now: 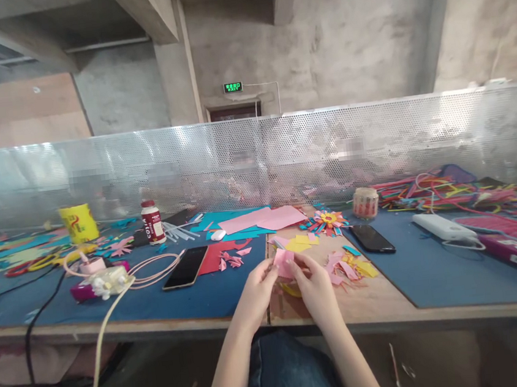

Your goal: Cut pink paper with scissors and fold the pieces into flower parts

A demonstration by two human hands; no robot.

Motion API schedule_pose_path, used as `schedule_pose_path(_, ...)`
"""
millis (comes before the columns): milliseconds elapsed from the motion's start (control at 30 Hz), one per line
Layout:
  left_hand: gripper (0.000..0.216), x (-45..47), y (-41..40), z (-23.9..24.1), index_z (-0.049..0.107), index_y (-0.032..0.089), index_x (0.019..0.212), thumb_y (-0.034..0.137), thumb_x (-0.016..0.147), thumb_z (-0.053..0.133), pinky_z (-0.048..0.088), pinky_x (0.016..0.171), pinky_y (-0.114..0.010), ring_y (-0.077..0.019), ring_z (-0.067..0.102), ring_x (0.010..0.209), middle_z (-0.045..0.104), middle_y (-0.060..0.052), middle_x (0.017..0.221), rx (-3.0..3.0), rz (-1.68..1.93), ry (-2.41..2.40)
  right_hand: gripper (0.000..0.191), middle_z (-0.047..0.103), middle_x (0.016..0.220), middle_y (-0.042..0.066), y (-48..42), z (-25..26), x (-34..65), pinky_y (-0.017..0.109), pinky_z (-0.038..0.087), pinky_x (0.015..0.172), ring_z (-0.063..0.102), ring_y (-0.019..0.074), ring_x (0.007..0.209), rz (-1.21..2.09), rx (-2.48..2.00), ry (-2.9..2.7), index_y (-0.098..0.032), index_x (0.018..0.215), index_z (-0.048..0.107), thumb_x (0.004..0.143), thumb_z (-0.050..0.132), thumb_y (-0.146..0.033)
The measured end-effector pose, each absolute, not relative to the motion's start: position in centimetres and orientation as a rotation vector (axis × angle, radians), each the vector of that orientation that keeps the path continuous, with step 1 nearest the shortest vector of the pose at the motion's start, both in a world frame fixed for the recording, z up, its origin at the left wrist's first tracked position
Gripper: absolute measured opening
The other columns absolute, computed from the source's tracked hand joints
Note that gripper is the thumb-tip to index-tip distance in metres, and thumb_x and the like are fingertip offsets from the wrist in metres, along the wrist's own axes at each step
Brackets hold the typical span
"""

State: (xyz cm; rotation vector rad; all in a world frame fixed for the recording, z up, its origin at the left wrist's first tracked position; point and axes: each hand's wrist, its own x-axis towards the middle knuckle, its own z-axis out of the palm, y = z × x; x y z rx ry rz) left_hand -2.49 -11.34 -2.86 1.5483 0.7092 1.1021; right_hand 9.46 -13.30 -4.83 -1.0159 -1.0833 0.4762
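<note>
Between my two hands is a small piece of pink paper (284,263), held up just above the table's front part. My left hand (262,282) pinches its left side, and my right hand (312,275) grips the right side with thumb and fingers. Under the hands something yellow (291,290) shows in part; I cannot make out what it is. Yellow paper squares (301,242) lie just behind the hands. Pink and yellow paper scraps (346,267) are heaped to the right. A layered paper flower (328,220) sits farther back.
Two phones, one at left (187,267) and one at right (372,239), flank the work spot. A bottle (152,223), a yellow can (79,223) and a jar (365,202) stand toward the back. Cables trail from a power strip (104,283). A perforated metal screen (167,166) runs behind.
</note>
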Motion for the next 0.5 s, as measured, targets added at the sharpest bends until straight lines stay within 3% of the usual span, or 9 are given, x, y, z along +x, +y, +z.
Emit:
schedule_pose_path(233, 0.026, -2.24, -10.86, -3.49, 0.060, 0.017, 0.095, 0.034, 0.076, 0.051, 0.047, 0.053, -0.023, -0.0165, 0.060, 0.068, 0.064, -0.004, 0.081, 1.451, 1.221, 0.787, 0.024, 0.067, 0.084, 0.007, -13.46, -4.73, 9.62, 0.029, 0.048, 0.066, 0.060, 0.0203, 0.076, 0.522, -1.064, -1.202, -0.015, 0.089, 0.066, 0.074, 0.051, -0.027)
schedule_pose_path(500, 0.031, -2.48, -11.30, -2.98, 0.058, 0.017, 0.099, 0.037, 0.076, 0.054, 0.044, 0.050, -0.022, -0.0153, 0.059, 0.058, 0.064, -0.002, 0.070, 1.500, 1.130, 0.744, 0.021, 0.062, 0.069, 0.003, -13.52, -4.63, 9.86, 0.024, 0.044, 0.059, 0.055, 0.0164, 0.065, 0.543, -1.036, -1.267, -0.014, 0.083, 0.064, 0.075, 0.050, -0.026)
